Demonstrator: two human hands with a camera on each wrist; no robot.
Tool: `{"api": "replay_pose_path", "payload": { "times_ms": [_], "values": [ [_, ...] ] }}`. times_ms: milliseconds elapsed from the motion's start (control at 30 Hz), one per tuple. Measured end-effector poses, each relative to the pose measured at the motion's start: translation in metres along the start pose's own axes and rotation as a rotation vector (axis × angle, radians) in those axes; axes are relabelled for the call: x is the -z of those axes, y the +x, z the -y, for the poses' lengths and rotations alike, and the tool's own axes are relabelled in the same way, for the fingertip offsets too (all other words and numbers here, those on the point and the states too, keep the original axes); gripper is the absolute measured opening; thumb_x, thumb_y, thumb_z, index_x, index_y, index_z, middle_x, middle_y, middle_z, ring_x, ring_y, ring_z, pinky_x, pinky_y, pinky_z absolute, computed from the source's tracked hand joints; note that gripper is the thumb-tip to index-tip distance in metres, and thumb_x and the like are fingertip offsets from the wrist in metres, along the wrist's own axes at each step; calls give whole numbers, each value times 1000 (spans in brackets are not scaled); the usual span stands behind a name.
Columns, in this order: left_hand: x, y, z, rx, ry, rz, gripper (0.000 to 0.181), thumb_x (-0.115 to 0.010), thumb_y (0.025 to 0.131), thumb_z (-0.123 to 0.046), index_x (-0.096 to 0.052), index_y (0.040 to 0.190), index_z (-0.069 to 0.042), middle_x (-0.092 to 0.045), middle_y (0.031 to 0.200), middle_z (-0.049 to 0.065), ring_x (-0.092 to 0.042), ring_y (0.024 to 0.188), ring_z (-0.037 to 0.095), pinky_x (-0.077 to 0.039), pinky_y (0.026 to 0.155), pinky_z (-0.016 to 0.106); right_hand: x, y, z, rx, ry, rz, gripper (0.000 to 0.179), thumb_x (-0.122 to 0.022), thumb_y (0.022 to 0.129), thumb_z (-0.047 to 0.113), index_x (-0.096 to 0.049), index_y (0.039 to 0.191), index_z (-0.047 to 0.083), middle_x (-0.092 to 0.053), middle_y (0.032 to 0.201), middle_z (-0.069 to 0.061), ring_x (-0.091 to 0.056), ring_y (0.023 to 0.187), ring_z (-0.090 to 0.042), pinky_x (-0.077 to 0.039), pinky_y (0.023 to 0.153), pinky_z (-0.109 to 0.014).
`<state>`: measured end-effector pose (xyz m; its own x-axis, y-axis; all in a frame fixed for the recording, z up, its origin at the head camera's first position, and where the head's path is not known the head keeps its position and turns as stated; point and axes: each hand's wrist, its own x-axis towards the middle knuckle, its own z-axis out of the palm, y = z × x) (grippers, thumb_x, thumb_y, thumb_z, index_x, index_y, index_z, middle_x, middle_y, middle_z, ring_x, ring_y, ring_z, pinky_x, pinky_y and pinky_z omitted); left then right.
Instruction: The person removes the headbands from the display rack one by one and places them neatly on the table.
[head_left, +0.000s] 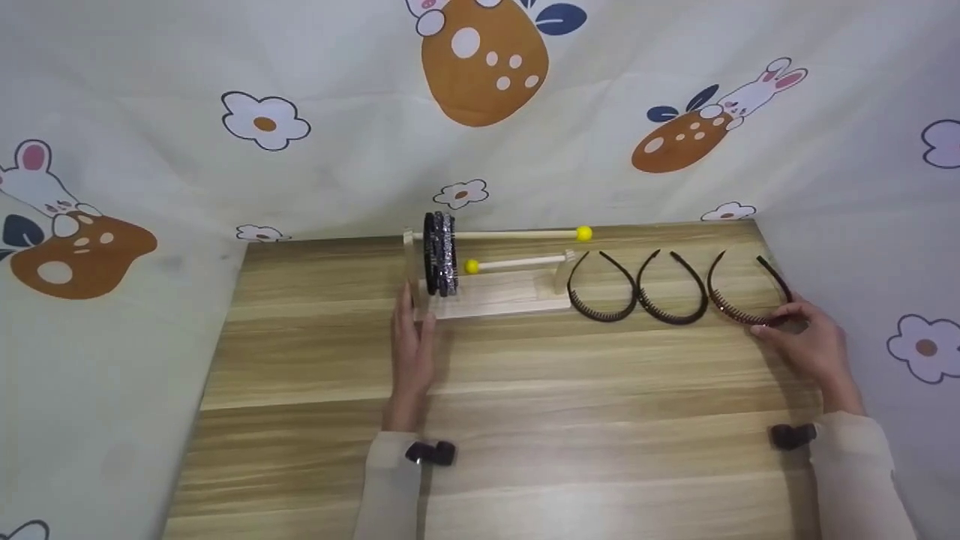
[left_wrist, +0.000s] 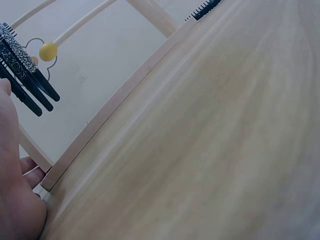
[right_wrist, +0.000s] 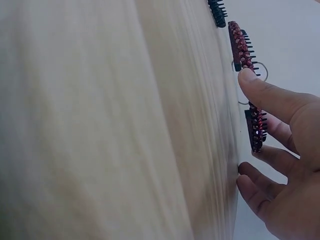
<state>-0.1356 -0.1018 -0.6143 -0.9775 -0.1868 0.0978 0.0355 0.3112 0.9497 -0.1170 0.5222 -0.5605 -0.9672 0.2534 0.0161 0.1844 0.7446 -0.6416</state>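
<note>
A pale wooden headband rack (head_left: pixel 495 296) with two horizontal rods stands at the table's back. Several dark, glittery headbands (head_left: pixel 441 255) hang on its upper rod at the left. My left hand (head_left: pixel 412 356) holds the rack's left end, thumb at the front and fingers around the upright; in the left wrist view fingertips (left_wrist: pixel 33 172) show behind it. To the right of the rack lie two dark toothed headbands (head_left: pixel 602 319) (head_left: pixel 675 321), side by side. At the far right, my right hand (head_left: pixel 814 341) pinches a reddish, beaded headband (right_wrist: pixel 256 130) between thumb and fingers.
Yellow balls (head_left: pixel 584 234) cap the rods' free ends. The wood-grain table (head_left: pixel 585 420) ends at a patterned cloth (head_left: pixel 337 172) hanging behind and along both sides. Small black cameras (head_left: pixel 431 452) are strapped to both wrists.
</note>
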Motion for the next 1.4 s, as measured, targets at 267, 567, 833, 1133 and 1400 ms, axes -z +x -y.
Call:
{"api": "replay_pose_path", "payload": {
  "times_ms": [267,567,833,1133,1400],
  "values": [
    [-1,0,0,-8,2,5,70,-47,117,-37,-17,180,-23,-17,184,17,-25,164,47,-21,127,79,-2,1,-4,60,-52,-25,42,-96,89,20,-74,114,-5,-74,114,-25,-58,98,-14,-37,83,-16],
    [1,-1,-1,22,-6,3,71,-48,117,-43,-18,180,-29,-19,184,15,-26,164,46,-23,126,79,-4,1,-2,110,-27,6,34,-93,89,8,-74,113,-8,-75,113,-29,-57,91,-2,-41,79,-12],
    [1,0,-1,15,7,4,71,-47,117,-44,-18,180,-30,-17,184,16,-22,166,46,-20,127,80,-5,1,-3,136,-19,15,40,-93,87,3,-74,119,-9,-72,122,-28,-56,105,-11,-38,86,-12],
    [1,-1,-3,16,4,4,71,-46,117,-41,-17,180,-27,-16,184,16,-22,166,46,-18,128,80,-3,5,2,105,7,61,52,-91,89,2,-67,132,-14,-63,139,-39,-50,139,-57,-35,125,-43],
    [1,-1,-4,18,-1,12,69,-45,118,-37,-17,180,-27,-17,185,13,-23,165,46,-17,128,80,-3,4,1,102,1,70,63,-91,88,1,-62,142,-14,-64,138,-40,-50,140,-59,-33,127,-65]
  ]
}}
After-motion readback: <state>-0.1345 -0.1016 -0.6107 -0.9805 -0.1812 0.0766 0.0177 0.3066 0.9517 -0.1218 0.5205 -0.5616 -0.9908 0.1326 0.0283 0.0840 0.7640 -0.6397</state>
